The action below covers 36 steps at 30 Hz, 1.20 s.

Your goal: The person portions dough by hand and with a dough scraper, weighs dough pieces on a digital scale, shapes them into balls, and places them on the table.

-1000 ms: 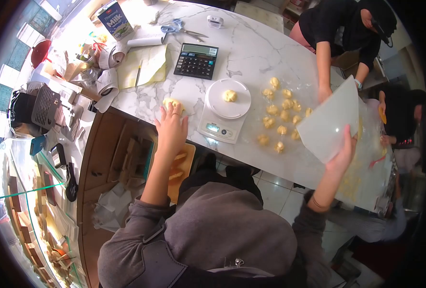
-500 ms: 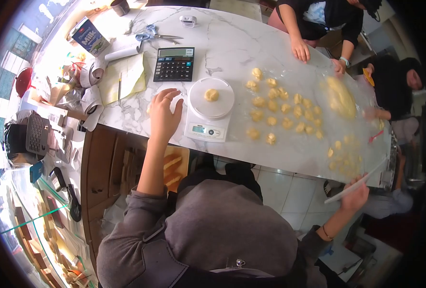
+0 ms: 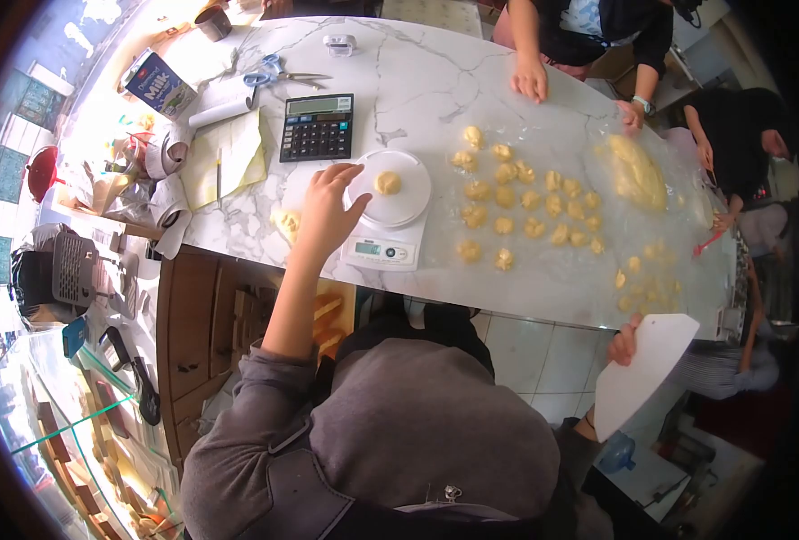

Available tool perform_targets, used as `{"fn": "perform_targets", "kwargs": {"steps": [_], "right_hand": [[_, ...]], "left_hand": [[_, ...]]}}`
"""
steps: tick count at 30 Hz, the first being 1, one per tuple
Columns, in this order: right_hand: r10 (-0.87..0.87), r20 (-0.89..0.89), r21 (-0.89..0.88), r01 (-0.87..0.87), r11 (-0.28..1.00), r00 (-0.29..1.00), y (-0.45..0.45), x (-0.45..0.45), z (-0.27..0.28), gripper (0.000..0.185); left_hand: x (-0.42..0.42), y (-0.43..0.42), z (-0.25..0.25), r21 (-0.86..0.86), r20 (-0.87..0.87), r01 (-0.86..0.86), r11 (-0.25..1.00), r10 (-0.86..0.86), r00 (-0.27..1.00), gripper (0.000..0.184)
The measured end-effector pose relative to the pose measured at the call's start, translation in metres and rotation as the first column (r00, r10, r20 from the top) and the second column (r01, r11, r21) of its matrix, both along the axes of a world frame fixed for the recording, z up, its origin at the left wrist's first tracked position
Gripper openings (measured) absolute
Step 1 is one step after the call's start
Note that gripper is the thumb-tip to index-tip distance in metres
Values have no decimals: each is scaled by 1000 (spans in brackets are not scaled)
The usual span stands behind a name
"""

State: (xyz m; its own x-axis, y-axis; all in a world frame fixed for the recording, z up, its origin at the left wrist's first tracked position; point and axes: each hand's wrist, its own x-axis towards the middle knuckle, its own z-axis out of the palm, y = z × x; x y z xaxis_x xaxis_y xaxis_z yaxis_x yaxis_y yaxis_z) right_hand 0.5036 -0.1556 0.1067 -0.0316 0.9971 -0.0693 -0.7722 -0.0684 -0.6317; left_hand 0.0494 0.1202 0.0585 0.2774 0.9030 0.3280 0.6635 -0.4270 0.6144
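Observation:
My left hand [image 3: 330,209] reaches over the left edge of a white kitchen scale [image 3: 383,253], thumb and fingers apart, with nothing in it. A small dough ball [image 3: 387,183] sits on the scale's round plate, just right of my fingertips. Partly behind my left wrist lies another bit of dough [image 3: 285,225]. Off the table's front edge, my right hand [image 3: 623,345] grips a white dough scraper [image 3: 649,371], its flat face turned to the camera. Several small dough pieces [image 3: 533,200] lie in loose rows right of the scale, and a large dough lump [image 3: 634,174] rests beyond them.
A calculator [image 3: 318,127], blue scissors [image 3: 280,73], yellowish paper [image 3: 241,165] and a milk carton [image 3: 158,83] are on the marble table [image 3: 417,85]. Across it, a co-worker's hand [image 3: 530,79] rests on the edge. More dough pieces [image 3: 649,279] lie at the right end.
My left hand has moved right, to the scale plate's edge. The scraper in my right hand has turned from edge-on to flat-side-on and dropped lower. The view has shifted slightly.

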Motion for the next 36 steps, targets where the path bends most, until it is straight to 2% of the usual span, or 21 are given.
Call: {"fn": "perform_targets", "kwargs": {"steps": [2,5,6,11,14,18,21,24,27,29,31,33,36], "right_hand": [[151,-46,-147,-156,977,987,8,-3,4,54],[1,-228,-298,-70,952,974,5,-25,-14,68],[117,-267,-211,-176,961,957,1,-13,-38,71],[7,-240,-175,-51,983,971,1,-38,-63,70],[-106,-208,-218,60,974,972,8,-58,-63,69],[-182,-234,-286,111,952,955,29,-82,-53,68],[-241,-323,-309,138,941,915,51,-96,-37,70],[-194,-399,-299,72,951,896,65,-88,-47,70],[-177,-379,-335,44,941,908,75,-84,-48,70],[-159,-399,-333,19,943,903,80,-79,-50,70],[-118,-365,-325,-8,946,924,78,-75,-50,70],[-54,-274,-300,-32,953,960,76,-68,-50,70],[29,-437,-357,-203,912,899,64,-51,-54,71]], "left_hand": [[4,8,-5,-7,-36,58,998,-58,998,41],[13,19,-9,16,-113,64,998,-62,992,42],[18,19,-6,-16,-135,72,997,-73,988,43],[35,23,-2,-160,-216,83,984,-117,969,40],[39,23,-9,-120,-187,86,989,-108,976,33],[38,22,-13,-135,14,84,987,-83,996,22],[36,6,-4,-166,149,36,985,-11,989,20],[37,-25,18,-230,253,-14,973,73,965,18],[58,-66,36,-451,391,263,853,-76,917,18],[90,-95,41,-607,417,476,636,-254,873,26],[131,-124,28,-667,492,575,473,-300,817,28],[168,-140,5,-647,442,603,466,-415,795,26],[203,-152,-11,-656,382,553,514,-406,830,24]]}}
